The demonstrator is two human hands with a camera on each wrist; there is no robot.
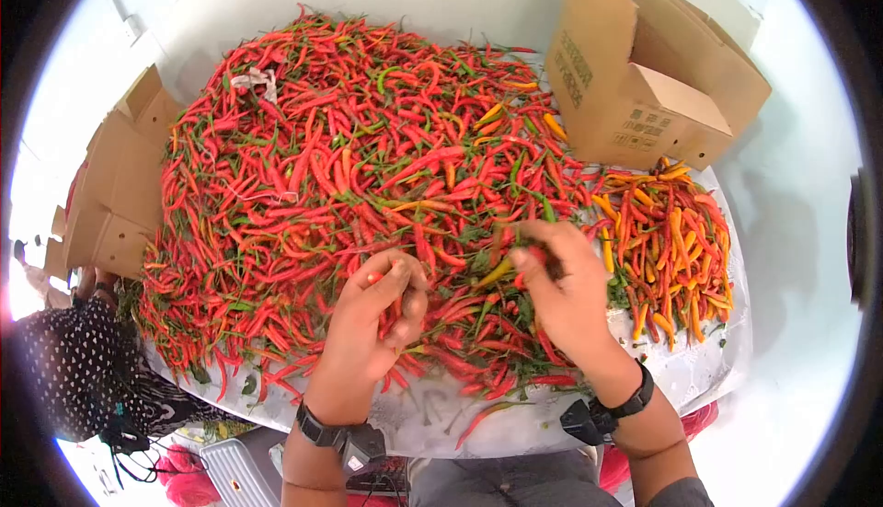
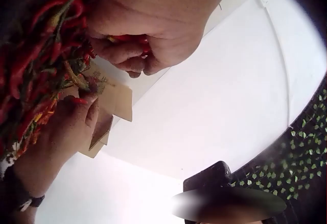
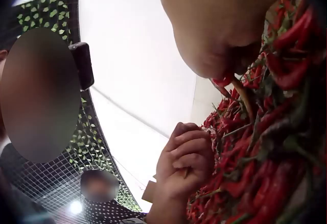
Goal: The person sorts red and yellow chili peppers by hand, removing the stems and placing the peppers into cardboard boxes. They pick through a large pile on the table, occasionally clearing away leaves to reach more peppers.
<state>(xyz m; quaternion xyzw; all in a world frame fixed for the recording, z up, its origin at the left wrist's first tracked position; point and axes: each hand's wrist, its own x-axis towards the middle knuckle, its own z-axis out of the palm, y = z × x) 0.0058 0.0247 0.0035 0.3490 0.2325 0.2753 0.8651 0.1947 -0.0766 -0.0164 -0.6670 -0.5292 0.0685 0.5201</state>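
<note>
A large heap of red chili peppers with green stems covers the table. My left hand is over the heap's near side, fingers curled round red chili peppers that show between them in the left wrist view. To its right, my right hand pinches chili peppers between thumb and fingers. A red chili and a slim yellowish-brown one stick out below its fingers in the right wrist view. In the head view, a yellow-green chili shows beside the thumb. The right palm is partly hidden.
A smaller pile of orange and red chilies lies at the right. Behind it stands an open cardboard box; another box is at the left. A person in a dotted garment is at the left edge. Loose chilies lie on the white table cover.
</note>
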